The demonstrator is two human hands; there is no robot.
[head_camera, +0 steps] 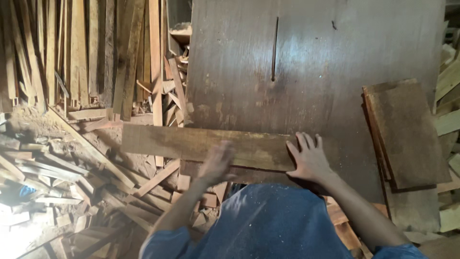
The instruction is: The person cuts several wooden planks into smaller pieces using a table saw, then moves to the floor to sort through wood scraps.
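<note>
Dim woodshop, big dark brown flat wooden surface (316, 62) fills the upper middle, with a thin slot (275, 48) cut into it, likely where a saw blade comes up; no blade is visible. Long brown flat wooden plank (191, 144) lies crosswise on the near edge of the surface, its left end overhanging the floor. Right hand (309, 158) rests flat on the plank's right end, fingers (306, 141) spread, pressing down, not wrapped around anything. Left hand (218, 162) is over the plank's middle, blurred; fingers look loose and unclenched, but contact with the plank cannot be told for sure. Blue fabric of the person's clothing (268, 220) fills the bottom.

Stack of shorter dark rectangular boards (407, 134) sits on the right side of the surface, apart from the plank. Pale wooden slats (72, 52) lean upright at upper left. Heap of offcut strips and sawdust (62, 177) covers the floor at left.

Risk, as a judgement: the plank overhangs left and nothing is gripping it, so it could tip or slide off if pressure on the right end eases. Hands are in line with the slot, so fingers could be in danger if a blade runs. Scraps underfoot are a trip hazard.

Containers: none visible; all wood lies loose.
</note>
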